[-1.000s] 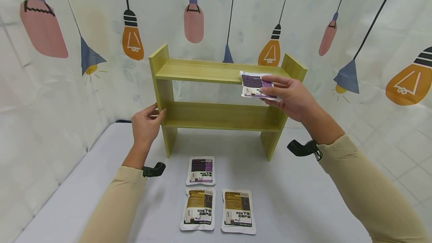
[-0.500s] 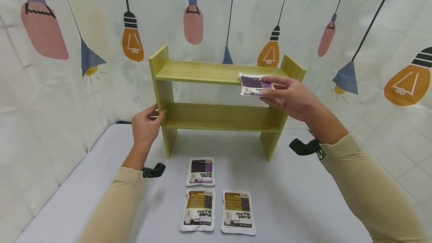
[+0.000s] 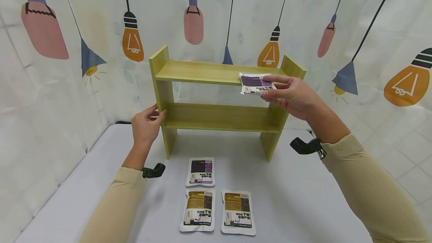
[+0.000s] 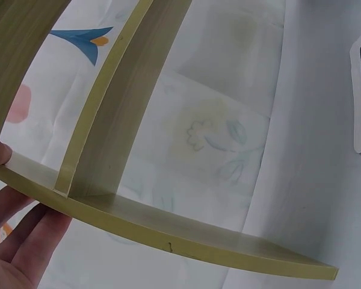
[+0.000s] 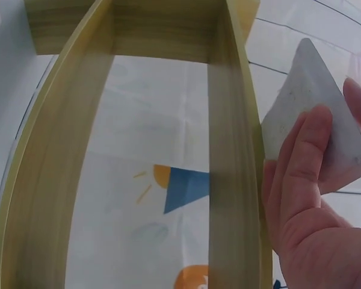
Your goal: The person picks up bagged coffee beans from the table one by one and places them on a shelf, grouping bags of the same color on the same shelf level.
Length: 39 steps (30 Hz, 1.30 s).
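A yellow-green two-tier wooden shelf [image 3: 222, 117] stands on the table. My left hand [image 3: 146, 125] grips its left side panel, thumb on the inner face and fingers outside, as the left wrist view also shows. My right hand [image 3: 291, 96] pinches a white pouch with a purple label [image 3: 253, 84] at the right front of the top board. In the right wrist view the pale underside of the pouch [image 5: 301, 99] shows, fingers beneath and thumb on the other side. Whether the pouch rests on the board is unclear.
In front of the shelf lie another purple-label pouch [image 3: 200, 171] and two brown-label pouches, one at left [image 3: 198, 210] and one at right [image 3: 238, 213]. A white cloth covers the table [image 3: 101, 183]. Behind hangs a lamp-patterned curtain [image 3: 216, 14].
The pouch in my right hand has tilted flatter, its near edge rising a little. The right forearm has shifted slightly right. My left hand stays on the shelf panel.
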### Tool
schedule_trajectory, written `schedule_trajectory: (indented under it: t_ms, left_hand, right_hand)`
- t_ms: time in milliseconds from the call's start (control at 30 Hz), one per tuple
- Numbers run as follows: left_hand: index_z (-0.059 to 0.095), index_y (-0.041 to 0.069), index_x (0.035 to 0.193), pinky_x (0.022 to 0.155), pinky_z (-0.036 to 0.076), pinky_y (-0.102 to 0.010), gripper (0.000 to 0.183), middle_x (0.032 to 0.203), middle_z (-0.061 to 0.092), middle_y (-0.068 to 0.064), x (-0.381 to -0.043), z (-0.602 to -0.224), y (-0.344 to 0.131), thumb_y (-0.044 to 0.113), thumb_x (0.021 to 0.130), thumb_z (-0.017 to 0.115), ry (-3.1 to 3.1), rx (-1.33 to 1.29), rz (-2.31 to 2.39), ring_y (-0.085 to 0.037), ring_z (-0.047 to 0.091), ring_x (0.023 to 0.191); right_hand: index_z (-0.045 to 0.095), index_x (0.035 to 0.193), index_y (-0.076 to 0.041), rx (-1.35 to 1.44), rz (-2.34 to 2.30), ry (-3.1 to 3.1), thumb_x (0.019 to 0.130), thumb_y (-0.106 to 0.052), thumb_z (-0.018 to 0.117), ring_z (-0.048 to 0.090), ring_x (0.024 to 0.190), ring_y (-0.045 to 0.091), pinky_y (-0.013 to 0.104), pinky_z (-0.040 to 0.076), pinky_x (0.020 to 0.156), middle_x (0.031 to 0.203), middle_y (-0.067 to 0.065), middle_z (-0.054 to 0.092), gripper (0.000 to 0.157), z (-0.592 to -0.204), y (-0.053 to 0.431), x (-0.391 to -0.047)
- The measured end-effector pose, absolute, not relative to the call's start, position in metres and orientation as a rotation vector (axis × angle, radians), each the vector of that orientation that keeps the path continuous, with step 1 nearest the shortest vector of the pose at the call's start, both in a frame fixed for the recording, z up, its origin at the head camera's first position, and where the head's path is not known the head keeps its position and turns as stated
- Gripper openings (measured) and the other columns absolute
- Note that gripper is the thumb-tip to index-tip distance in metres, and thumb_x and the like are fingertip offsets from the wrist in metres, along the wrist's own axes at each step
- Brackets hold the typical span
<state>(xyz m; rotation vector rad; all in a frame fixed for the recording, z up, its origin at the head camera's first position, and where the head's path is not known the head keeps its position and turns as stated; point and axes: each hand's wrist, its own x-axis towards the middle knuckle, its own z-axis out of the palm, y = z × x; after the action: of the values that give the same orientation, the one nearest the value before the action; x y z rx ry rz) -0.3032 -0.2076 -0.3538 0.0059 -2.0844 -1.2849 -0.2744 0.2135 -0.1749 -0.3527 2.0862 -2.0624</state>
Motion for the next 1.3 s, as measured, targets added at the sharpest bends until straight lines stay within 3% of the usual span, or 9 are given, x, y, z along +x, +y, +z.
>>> schedule_trajectory:
  t_ms: [400,767,967,1300]
  left_hand:
    - [0.067,0.016,0.136,0.063,0.048,-0.004,0.044,0.115,0.076,-0.018,-0.304,-0.356,-0.209,0.035,0.096,0.071,-2.076,0.004,-1.298,-0.037,0.076,0.091]
    - [0.067,0.016,0.136,0.065,0.049,-0.004,0.043,0.114,0.077,-0.017,-0.303,-0.355,-0.208,0.033,0.097,0.070,-2.073,0.002,-1.288,-0.036,0.076,0.090]
    - [0.067,0.015,0.136,0.065,0.048,-0.003,0.043,0.114,0.077,-0.018,-0.303,-0.354,-0.207,0.032,0.097,0.070,-2.073,-0.002,-1.286,-0.037,0.076,0.090]
    - [0.067,0.014,0.135,0.064,0.048,-0.004,0.042,0.114,0.077,-0.018,-0.305,-0.355,-0.207,0.031,0.097,0.070,-2.070,0.003,-1.286,-0.037,0.076,0.089]
  right_hand:
    - [0.057,0.146,-0.008,-0.266,-2.049,2.178,0.084,-0.012,0.083,0.063,0.115,0.026,0.025,0.060,0.085,0.142,0.008,0.047,0.068,-0.170,0.210,-0.280]
    - [0.062,0.142,-0.007,-0.225,-1.967,2.340,0.079,-0.021,0.088,0.076,0.085,0.017,0.024,0.061,0.078,0.135,0.012,0.055,0.070,-0.165,0.208,-0.284]
    - [0.064,0.139,-0.007,-0.207,-1.915,2.430,0.079,-0.027,0.088,0.076,0.083,0.016,0.023,0.061,0.078,0.132,0.010,0.060,0.068,-0.163,0.205,-0.286]
    - [0.066,0.136,-0.006,-0.160,-1.850,2.539,0.078,-0.030,0.089,0.077,0.079,0.016,0.025,0.062,0.076,0.106,0.002,0.072,0.068,-0.161,0.204,-0.290]
